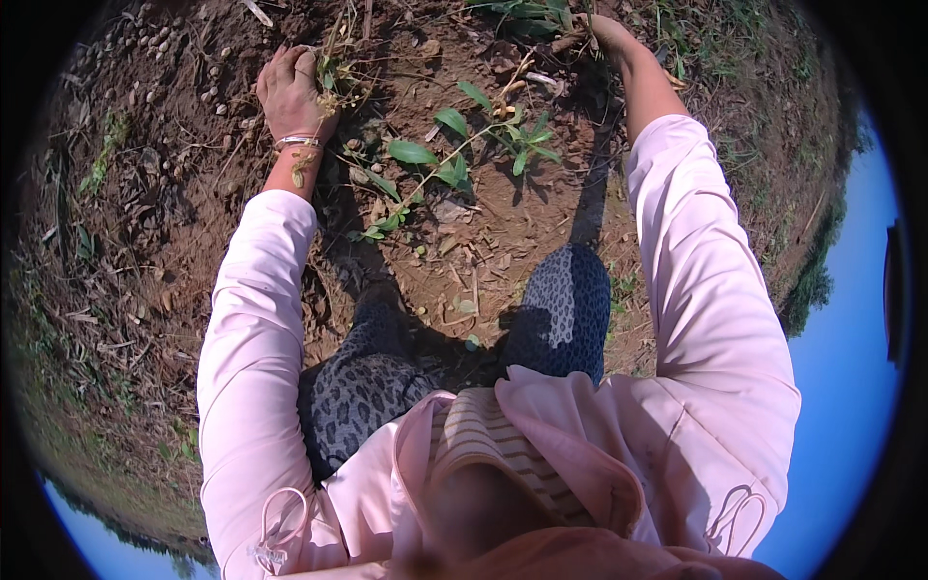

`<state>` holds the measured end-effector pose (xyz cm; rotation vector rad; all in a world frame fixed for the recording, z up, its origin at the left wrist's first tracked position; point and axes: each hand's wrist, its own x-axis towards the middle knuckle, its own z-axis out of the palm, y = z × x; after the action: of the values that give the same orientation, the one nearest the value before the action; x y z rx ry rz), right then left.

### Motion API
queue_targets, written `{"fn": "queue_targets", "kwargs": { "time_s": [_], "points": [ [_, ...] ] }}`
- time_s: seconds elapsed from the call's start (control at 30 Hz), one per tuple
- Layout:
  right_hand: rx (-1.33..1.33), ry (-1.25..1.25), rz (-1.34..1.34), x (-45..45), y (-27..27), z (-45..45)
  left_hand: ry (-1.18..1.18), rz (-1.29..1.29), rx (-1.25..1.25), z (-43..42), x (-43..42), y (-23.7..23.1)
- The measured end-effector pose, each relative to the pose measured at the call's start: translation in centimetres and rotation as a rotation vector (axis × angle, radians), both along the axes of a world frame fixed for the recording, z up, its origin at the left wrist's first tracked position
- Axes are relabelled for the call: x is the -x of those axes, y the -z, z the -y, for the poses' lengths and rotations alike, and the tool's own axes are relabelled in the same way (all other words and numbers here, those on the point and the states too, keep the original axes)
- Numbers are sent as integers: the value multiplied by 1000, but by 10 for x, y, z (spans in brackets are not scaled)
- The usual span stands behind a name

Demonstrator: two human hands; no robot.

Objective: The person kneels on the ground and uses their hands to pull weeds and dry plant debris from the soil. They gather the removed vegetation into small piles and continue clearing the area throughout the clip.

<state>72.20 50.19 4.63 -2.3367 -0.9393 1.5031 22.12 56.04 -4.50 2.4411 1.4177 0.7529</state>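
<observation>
My left hand (pixel 293 94) is low over the soil, its back up and fingers bent downward. Dry, yellowing plant stems (pixel 335 72) lie against its thumb side, and a withered sprig hangs over the wrist bracelet (pixel 297 142). What its fingertips hold is hidden. At the top edge my right hand (pixel 607 36) reaches to a leafy green plant (pixel 536 18), with its fingers closed around the base of the stems; part of that hand is out of sight. Between my hands a long green-leaved weed (pixel 453 156) lies across the bare ground.
Many small pale, rounded pods or nuts (pixel 163 45) are scattered over dark soil at upper left. Dry leaf litter (pixel 109 319) covers the left side. My knees (pixel 565 304) in patterned trousers are close below the weed. Grass (pixel 732 69) grows to the right.
</observation>
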Motion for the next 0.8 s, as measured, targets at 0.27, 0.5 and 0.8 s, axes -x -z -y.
{"fn": "queue_targets", "kwargs": {
  "time_s": [0.27, 0.5, 0.8],
  "points": [
    [-186, 428, -257, -1, 30, 14, 0, -39, -43, -2, 3, 9],
    [-620, 504, 112, -23, -21, 8, 13, -46, -38, -3, 3, 9],
    [-570, -477, 573, 77, -57, -11, -12, -29, -5, -1, 0, 1]
  ]
}}
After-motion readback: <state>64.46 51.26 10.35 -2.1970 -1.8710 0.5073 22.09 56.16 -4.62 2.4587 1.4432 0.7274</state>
